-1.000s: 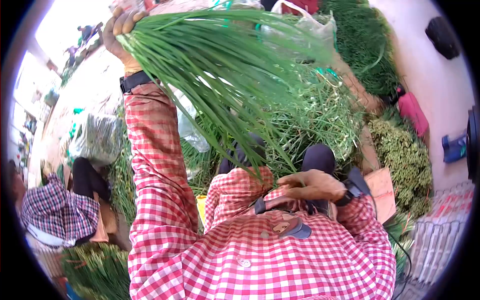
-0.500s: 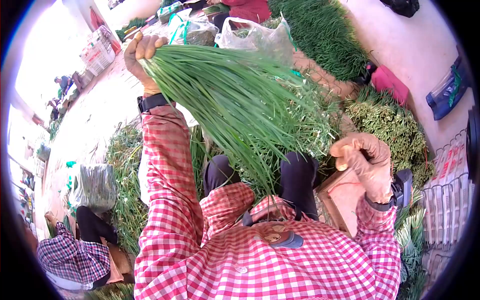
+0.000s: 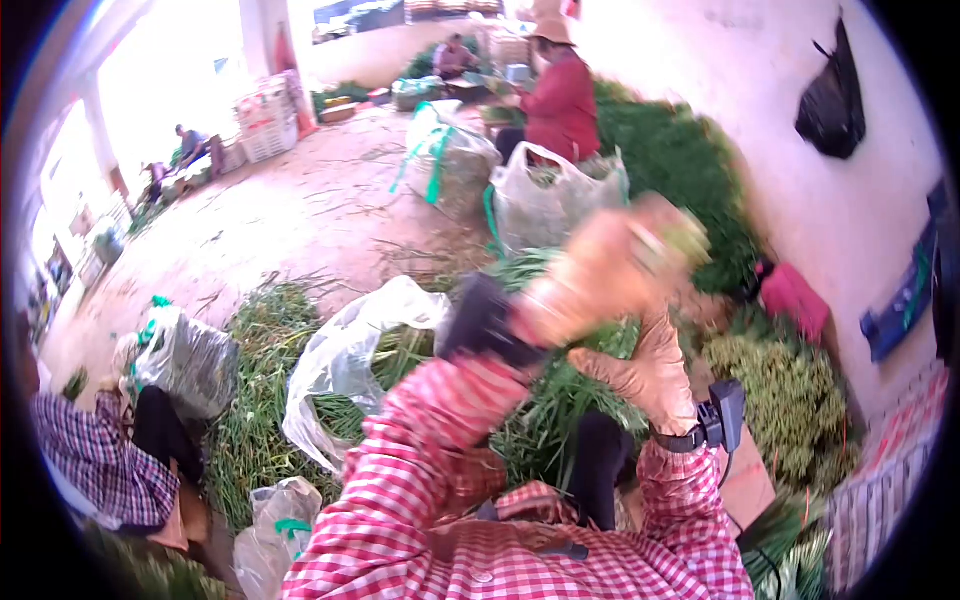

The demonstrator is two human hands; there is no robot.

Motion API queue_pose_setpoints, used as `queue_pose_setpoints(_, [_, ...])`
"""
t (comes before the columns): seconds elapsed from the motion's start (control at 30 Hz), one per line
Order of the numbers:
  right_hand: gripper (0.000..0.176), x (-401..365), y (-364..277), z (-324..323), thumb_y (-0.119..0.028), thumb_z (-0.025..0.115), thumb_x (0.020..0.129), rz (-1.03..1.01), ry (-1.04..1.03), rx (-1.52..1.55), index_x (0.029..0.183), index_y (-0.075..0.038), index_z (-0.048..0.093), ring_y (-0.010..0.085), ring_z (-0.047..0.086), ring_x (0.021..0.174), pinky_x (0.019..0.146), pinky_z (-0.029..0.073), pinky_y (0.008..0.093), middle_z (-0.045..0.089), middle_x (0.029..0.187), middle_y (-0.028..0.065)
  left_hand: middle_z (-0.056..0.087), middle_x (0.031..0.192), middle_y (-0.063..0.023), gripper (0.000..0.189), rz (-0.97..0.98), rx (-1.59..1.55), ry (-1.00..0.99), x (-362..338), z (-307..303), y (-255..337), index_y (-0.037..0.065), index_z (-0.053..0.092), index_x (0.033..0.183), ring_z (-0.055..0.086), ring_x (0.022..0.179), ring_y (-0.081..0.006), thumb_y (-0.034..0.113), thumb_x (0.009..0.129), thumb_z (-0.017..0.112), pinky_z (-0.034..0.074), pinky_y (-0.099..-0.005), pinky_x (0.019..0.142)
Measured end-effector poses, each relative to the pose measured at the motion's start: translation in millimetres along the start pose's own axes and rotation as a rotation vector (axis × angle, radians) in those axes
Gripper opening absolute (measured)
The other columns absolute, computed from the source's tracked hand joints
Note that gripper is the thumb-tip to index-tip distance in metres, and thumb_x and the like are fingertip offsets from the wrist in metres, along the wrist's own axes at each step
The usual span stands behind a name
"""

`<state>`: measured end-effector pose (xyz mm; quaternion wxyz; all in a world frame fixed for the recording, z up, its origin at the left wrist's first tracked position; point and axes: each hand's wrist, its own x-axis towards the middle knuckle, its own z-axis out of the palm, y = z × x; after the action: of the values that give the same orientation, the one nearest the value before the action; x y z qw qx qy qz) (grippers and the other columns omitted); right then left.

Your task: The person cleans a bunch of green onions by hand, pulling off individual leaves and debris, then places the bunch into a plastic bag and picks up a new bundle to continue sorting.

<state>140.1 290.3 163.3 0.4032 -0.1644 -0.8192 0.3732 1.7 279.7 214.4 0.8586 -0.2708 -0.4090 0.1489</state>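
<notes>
My left hand [image 3: 590, 275], gloved and smeared by motion, is raised across the middle of the view. It is closed on a bunch of garlic chives, whose blurred pale-green end [image 3: 682, 240] sticks out past the fingers; the rest is largely hidden behind the hand and forearm. Just below it is my gloved right hand [image 3: 645, 380], thumb stretched out apart from the upward-pointing fingers, whose tips are partly covered. Green leaves [image 3: 622, 340] show between the two hands. Loose greens [image 3: 540, 425] lie beneath, around my knees.
An open white plastic bag [image 3: 310, 385] with greens stands at left. Fuller bags [image 3: 555, 210] stand ahead, near a person in red [image 3: 562, 105]. Stacked greens [image 3: 660, 150] line the wall. A person in a checked shirt [image 3: 95, 455] sits at left. Crates [image 3: 885, 510] stand at right.
My left hand has swung right and down with the bunch, now close to my right hand. My right hand has moved slightly left and its thumb has spread. The view has tilted up.
</notes>
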Motion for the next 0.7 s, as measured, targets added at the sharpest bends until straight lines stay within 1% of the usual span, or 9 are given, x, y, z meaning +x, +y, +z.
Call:
queue_pose_setpoints(0.03, [0.082, -4, 23, 10, -0.023, 0.081, 0.07, 0.149, -0.098, 0.42, 0.136, -0.006, 0.036, 0.0183, 0.037, 0.127, 0.103, 0.035, 0.0339, 0.045, 0.134, 0.0092, 0.06, 0.084, -0.0075, 0.013, -0.047, -0.42, 0.108, 11, -23, -6, 0.005, 0.057, 0.091, 0.061, 0.075, -0.0237, 0.016, 0.085, 0.056, 0.051, -0.0359, 0.068])
queue_pose_setpoints(0.07, [0.082, -12, 39, 12, -0.023, 0.081, 0.07, 0.255, -0.16, 0.534, 0.136, -0.006, 0.035, 0.0188, 0.038, 0.127, 0.103, 0.035, 0.0339, 0.044, 0.134, 0.0094, 0.061, 0.08, -0.0094, 0.013, -0.329, -1.131, 0.009, 16, -57, -5, 0.005, 0.057, 0.088, 0.061, 0.074, -0.0279, 0.018, 0.083, 0.056, 0.05, -0.0395, 0.067])
queue_pose_setpoints(0.17, [0.084, -40, 61, 12, -0.023, 0.08, 0.07, 0.359, -0.187, 0.517, 0.137, -0.006, 0.033, 0.02, 0.038, 0.127, 0.103, 0.035, 0.034, 0.044, 0.134, 0.0101, 0.059, 0.07, -0.013, 0.016, -0.427, -1.752, -0.215, 17, -72, 31, 0.005, 0.058, 0.084, 0.061, 0.069, -0.0295, 0.02, 0.079, 0.058, 0.048, -0.0438, 0.064])
queue_pose_setpoints(0.23, [0.085, -46, 66, 13, -0.022, 0.08, 0.07, 0.344, -0.143, 0.445, 0.138, -0.005, 0.032, 0.0208, 0.038, 0.127, 0.104, 0.034, 0.0341, 0.043, 0.134, 0.0105, 0.055, 0.063, -0.0125, 0.018, -0.744, -0.786, -0.464, 10, -135, 97, 0.005, 0.059, 0.086, 0.056, 0.062, -0.0273, 0.023, 0.08, 0.056, 0.045, -0.0438, 0.06])
queue_pose_setpoints(0.27, [0.085, -54, 70, 17, -0.022, 0.08, 0.07, 0.342, -0.121, 0.407, 0.138, -0.005, 0.031, 0.0212, 0.038, 0.126, 0.104, 0.034, 0.0341, 0.043, 0.134, 0.0108, 0.055, 0.065, -0.0121, 0.02, -0.781, -0.857, -0.49, 9, -142, 101, 0.005, 0.058, 0.088, 0.057, 0.064, -0.0266, 0.023, 0.081, 0.055, 0.045, -0.043, 0.061])
queue_pose_setpoints(0.43, [0.088, -71, 82, 31, -0.022, 0.079, 0.07, 0.283, 0.002, 0.259, 0.139, -0.005, 0.028, 0.0233, 0.039, 0.126, 0.104, 0.033, 0.0342, 0.041, 0.135, 0.0119, 0.056, 0.075, -0.01, 0.025, -0.927, -1.863, -0.502, -10, -97, 100, 0.003, 0.057, 0.097, 0.057, 0.072, -0.0232, 0.025, 0.086, 0.052, 0.046, -0.0392, 0.068])
queue_pose_setpoints(0.63, [0.091, -82, 82, 30, -0.021, 0.079, 0.071, 0.065, 0.062, -0.054, 0.141, -0.004, 0.023, 0.0257, 0.039, 0.125, 0.104, 0.032, 0.0343, 0.04, 0.135, 0.0133, 0.058, 0.088, -0.0075, 0.032, -1.649, -2.622, -0.539, -46, 8, 52, 0.001, 0.055, 0.108, 0.057, 0.081, -0.0192, 0.028, 0.092, 0.048, 0.047, -0.0347, 0.075])
queue_pose_setpoints(0.67, [0.106, -93, 94, 34, -0.024, 0.081, 0.067, 0.01, 0.024, -0.12, 0.146, -0.003, 0.013, 0.0292, 0.034, 0.131, 0.109, 0.026, 0.0349, 0.029, 0.145, 0.0165, 0.058, 0.09, -0.0071, 0.033, -1.725, -2.674, -0.517, -60, 34, 35, 0.0, 0.055, 0.11, 0.057, 0.083, -0.0185, 0.028, 0.093, 0.047, 0.047, -0.034, 0.077])
queue_pose_setpoints(0.7, [0.109, -113, 103, 41, -0.027, 0.081, 0.068, 0.062, -0.079, -0.05, 0.146, -0.004, 0.009, 0.0309, 0.034, 0.131, 0.108, 0.027, 0.0353, 0.027, 0.146, 0.019, 0.058, 0.092, -0.0067, 0.034, -1.744, -2.732, -0.472, -73, 57, 18, 0.0, 0.054, 0.112, 0.057, 0.084, -0.0179, 0.028, 0.094, 0.047, 0.047, -0.0332, 0.078])
